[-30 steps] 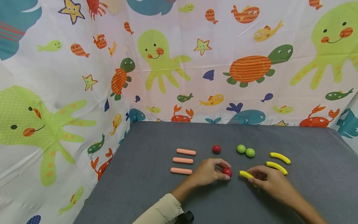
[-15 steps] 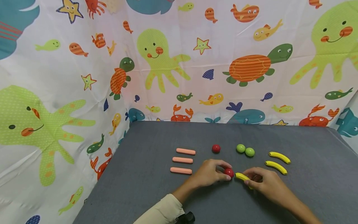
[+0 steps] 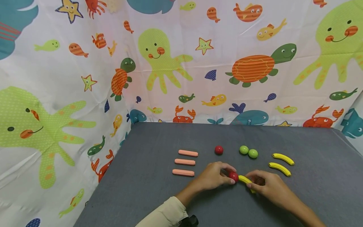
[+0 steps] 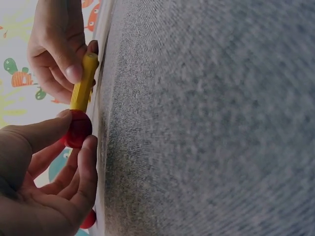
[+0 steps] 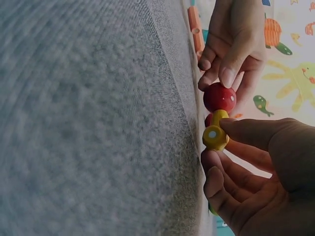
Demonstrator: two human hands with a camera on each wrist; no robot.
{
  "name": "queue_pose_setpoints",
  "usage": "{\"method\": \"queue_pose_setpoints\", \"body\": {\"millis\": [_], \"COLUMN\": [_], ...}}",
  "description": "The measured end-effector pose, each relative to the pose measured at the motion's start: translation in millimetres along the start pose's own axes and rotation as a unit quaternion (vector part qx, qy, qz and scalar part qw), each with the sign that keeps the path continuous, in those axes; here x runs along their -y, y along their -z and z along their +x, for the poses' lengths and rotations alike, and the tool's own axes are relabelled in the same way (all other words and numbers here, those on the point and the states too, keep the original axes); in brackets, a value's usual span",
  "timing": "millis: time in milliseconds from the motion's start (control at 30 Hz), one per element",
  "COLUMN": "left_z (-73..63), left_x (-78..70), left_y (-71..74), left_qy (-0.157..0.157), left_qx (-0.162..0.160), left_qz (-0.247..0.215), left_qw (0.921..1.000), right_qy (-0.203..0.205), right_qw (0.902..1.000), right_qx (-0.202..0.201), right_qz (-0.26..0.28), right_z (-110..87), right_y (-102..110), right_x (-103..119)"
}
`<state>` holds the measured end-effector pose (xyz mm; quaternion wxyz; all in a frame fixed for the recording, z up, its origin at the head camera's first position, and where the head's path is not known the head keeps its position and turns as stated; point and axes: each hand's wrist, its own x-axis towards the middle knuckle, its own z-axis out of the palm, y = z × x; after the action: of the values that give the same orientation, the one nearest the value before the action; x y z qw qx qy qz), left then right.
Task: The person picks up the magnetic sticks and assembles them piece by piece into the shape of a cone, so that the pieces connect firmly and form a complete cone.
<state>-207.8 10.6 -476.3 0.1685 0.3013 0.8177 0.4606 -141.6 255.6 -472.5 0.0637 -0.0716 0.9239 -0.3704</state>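
Observation:
My left hand (image 3: 214, 176) pinches a red ball (image 4: 78, 129) between thumb and fingers, low over the grey table. In my right hand (image 3: 269, 186) is a yellow curved stick (image 3: 244, 179), shaped like a banana, pinched by thumb and fingers. One end of the yellow stick meets the red ball in the head and left wrist views. Whether the two are joined or only touching, I cannot tell. The right wrist view shows a pale dot on the near end of the yellow stick (image 5: 215, 137).
Several pieces lie on the grey table (image 3: 141, 195): pink sticks (image 3: 183, 162) left of my left hand, another red ball (image 3: 219, 150) behind it, two green balls (image 3: 248, 151) farther right, and two yellow curved sticks (image 3: 279, 169) beyond my right hand. A patterned curtain (image 3: 181, 63) stands behind.
My right hand has moved left with the yellow curved stick until its end meets the red ball. My left hand has shifted slightly right with the ball.

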Motion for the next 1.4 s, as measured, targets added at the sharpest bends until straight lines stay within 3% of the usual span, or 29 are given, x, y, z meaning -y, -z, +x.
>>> {"method": "queue_pose_setpoints", "body": {"millis": [167, 267, 500, 700, 833, 1000, 1267, 1400], "left_z": [1.7, 1.7, -5.7, -15.1, -22.1, -30.9, -40.0, -40.1], "left_x": [0.3, 1.4, 4.7, 3.2, 0.0, -4.7, -5.1, -3.9], "left_y": [0.4, 0.2, 0.8, 4.3, 7.1, 10.1, 8.8, 5.9], "left_qy": [-0.002, -0.001, 0.019, 0.010, 0.021, 0.033, 0.041, 0.041], "left_qx": [0.010, 0.014, 0.001, -0.012, -0.033, -0.050, -0.030, -0.013], "left_qz": [0.025, 0.029, -0.016, -0.034, -0.036, -0.043, -0.042, -0.013], "left_qw": [0.9996, 0.9995, 0.9997, 0.9993, 0.9986, 0.9973, 0.9978, 0.9990], "right_qy": [-0.002, 0.018, 0.078, 0.131, 0.158, 0.148, 0.129, 0.126], "right_qw": [0.9997, 0.9996, 0.9962, 0.9911, 0.9873, 0.9883, 0.9901, 0.9909], "right_qx": [0.020, 0.022, -0.004, -0.001, 0.014, 0.030, 0.054, 0.048], "right_qz": [0.013, 0.005, -0.037, -0.022, -0.012, -0.017, -0.014, -0.011], "right_z": [0.1, 1.1, 9.8, 17.9, 23.0, 26.1, 27.7, 26.2], "right_y": [-1, -1, -1, 0, -2, -4, -7, -9], "right_x": [-1, -3, 1, 12, 16, 18, 20, 20]}}
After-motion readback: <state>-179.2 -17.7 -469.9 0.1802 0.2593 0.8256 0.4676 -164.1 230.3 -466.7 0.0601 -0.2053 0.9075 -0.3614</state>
